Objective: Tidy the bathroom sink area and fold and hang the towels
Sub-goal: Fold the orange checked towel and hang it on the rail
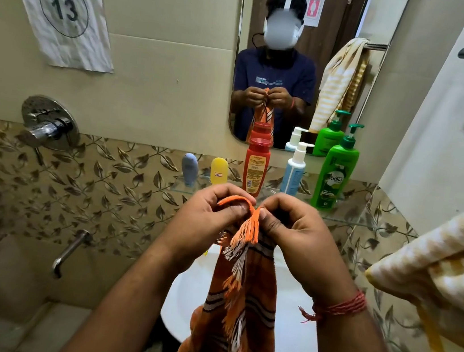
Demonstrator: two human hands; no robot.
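Towel [237, 320] orange, striped, apparently fringed.

Red thread wristband [340, 306], bare forearms.

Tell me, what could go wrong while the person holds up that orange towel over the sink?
1. Both the left hand and the right hand pinch the orange towel only at its top edge, so it might slip and drop into the white sink.
2. The towel is raised close to the glass shelf, so a swing might knock over the red bottle or the green bottle.
3. The loose fringe could snag on a finger.
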